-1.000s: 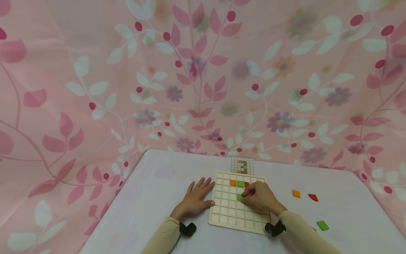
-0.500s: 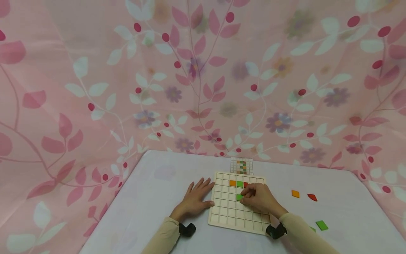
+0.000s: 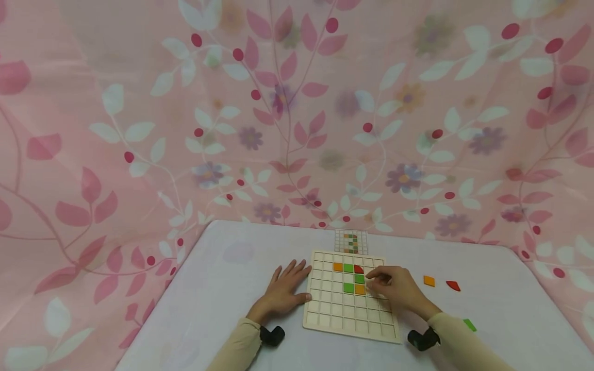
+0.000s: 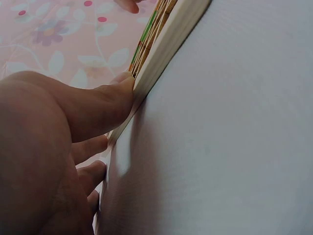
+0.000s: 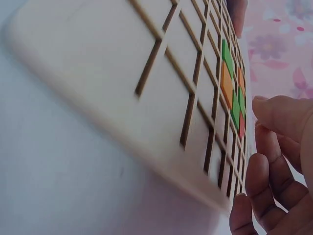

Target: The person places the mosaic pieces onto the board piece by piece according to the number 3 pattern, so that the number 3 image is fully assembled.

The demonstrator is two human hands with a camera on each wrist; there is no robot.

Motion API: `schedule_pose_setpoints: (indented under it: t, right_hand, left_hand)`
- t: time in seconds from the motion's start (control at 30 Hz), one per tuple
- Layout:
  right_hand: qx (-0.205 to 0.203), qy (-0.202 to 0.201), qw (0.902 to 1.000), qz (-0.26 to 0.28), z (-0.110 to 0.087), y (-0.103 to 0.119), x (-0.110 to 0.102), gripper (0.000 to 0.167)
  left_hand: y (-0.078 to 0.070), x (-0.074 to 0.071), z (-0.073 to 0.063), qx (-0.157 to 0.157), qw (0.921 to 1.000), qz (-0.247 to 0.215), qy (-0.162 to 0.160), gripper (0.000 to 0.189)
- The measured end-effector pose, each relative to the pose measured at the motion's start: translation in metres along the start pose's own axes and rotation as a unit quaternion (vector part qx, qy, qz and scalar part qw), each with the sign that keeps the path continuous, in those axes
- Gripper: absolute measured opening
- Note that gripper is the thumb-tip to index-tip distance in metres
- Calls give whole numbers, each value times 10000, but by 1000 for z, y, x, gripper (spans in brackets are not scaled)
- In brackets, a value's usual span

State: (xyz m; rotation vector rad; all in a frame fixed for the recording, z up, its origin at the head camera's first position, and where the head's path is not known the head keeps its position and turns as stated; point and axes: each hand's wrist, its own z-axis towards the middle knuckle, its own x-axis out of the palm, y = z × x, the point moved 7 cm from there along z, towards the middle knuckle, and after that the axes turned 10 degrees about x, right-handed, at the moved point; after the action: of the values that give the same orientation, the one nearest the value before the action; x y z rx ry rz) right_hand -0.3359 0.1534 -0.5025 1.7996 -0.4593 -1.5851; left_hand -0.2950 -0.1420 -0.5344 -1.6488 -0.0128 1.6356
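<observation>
A pale wooden grid board (image 3: 343, 323) lies on the table with several flat coloured pieces set in its cells. One row has an orange square (image 3: 337, 266), a green square (image 3: 348, 268) and a red rounded piece (image 3: 359, 269). Below the red one sits a green square (image 3: 359, 279), then an orange square (image 3: 359, 289) beside another green square (image 3: 348, 288). My left hand (image 3: 281, 293) lies with fingers spread, thumb and fingertips at the board's left edge. Over the board's right side, my right hand (image 3: 394, 288) hovers with loosely bent fingers and nothing between them.
Behind the board lies a small printed pattern card (image 3: 351, 242). To the right rest a loose orange square (image 3: 429, 281), a red rounded piece (image 3: 454, 285) and a green piece (image 3: 469, 324) partly covered by my sleeve. A floral curtain (image 3: 278, 129) hangs behind the table.
My right hand has let go and drawn back to the right. The orange square next to the lower green one and the green square under the red piece now show fully.
</observation>
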Motion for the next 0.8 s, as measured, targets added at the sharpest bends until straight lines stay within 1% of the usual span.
schedule_pose_setpoints:
  t: [0.13, 0.23, 0.37, 0.53, 0.67, 0.8]
  right_hand:
    - [109, -43, 9999, -114, -7, -6, -16, 14]
    - [59, -94, 9996, -275, -11, -13, -30, 13]
    - [-26, -137, 9985, -525, -20, -26, -44, 13]
    - [-65, -332, 9974, -640, -32, -46, -62, 11]
    - [-58, -451, 9961, -761, -41, -58, -73, 12]
    - [88, -379, 9955, -860, -49, -67, -82, 16]
  left_hand:
    - [0, 0, 0, 2, 10000, -25, -15, 75]
    - [1, 0, 0, -12, 10000, -15, -7, 75]
    - [1, 2, 1, -44, 10000, -4, 6, 75]
    - [0, 2, 1, -76, 10000, -4, 41, 74]
    - [-1, 1, 1, -93, 9999, 32, 44, 74]
    - [-1, -1, 1, -62, 9999, 77, 26, 75]
